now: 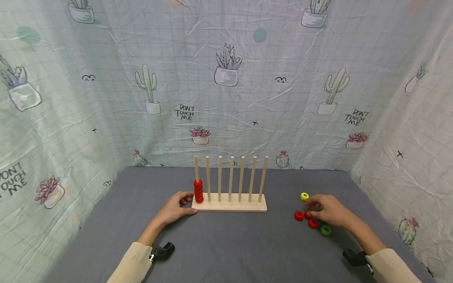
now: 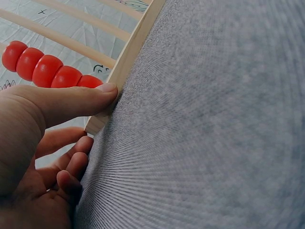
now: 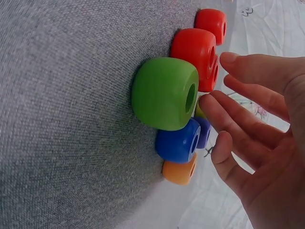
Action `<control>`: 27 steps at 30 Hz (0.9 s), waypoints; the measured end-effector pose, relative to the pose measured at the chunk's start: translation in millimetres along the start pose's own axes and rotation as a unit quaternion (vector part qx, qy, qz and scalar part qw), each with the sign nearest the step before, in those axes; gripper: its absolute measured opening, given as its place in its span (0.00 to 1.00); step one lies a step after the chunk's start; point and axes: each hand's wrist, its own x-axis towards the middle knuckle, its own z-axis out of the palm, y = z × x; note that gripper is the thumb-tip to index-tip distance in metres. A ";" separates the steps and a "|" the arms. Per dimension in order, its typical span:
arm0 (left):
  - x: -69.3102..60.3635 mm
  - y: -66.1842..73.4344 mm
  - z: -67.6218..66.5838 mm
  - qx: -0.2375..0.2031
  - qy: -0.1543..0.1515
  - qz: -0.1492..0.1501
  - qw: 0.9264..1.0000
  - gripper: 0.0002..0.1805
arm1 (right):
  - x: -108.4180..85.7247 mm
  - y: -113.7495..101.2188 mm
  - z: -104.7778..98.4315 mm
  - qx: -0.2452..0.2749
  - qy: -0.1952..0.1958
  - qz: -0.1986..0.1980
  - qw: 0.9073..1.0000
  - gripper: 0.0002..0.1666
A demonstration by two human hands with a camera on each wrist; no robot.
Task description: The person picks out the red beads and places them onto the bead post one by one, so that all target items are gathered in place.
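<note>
A wooden peg stand (image 1: 230,206) with several upright pegs stands mid-table, and red beads (image 1: 199,191) are stacked on its leftmost peg. My left hand (image 1: 175,207) grips the left end of the base, the thumb along its front edge and the fingers behind, as the left wrist view shows. On the right, my right hand (image 1: 330,210) hovers over loose beads, thumb and fingers apart. Its fingertips are close to a red bead (image 1: 308,214); contact is unclear. Around it lie two more red beads (image 1: 299,215), a green bead (image 1: 326,230) and a yellow bead (image 1: 304,196).
In the right wrist view, a blue bead (image 3: 174,145), an orange bead (image 3: 178,171) and a purple bead (image 3: 204,132) lie beyond the green one; the hand hides them from the head view. A grey cloth (image 1: 230,247) covers the table, with a printed curtain (image 1: 226,102) behind.
</note>
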 end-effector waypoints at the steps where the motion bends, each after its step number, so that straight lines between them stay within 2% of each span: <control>1: -0.2 -0.2 0.0 0.001 0.000 0.000 1.000 0.38 | 0.0 0.2 0.5 0.002 -0.002 -0.001 1.000 0.15; 22: -0.2 -0.1 -0.7 0.000 -0.002 -0.002 1.000 0.38 | 0.7 0.3 2.3 -0.005 -0.020 0.019 1.000 0.14; 27: 1.0 0.0 -0.3 0.002 -0.001 -0.001 1.000 0.38 | 0.0 1.2 2.6 0.008 -0.027 0.025 0.999 0.14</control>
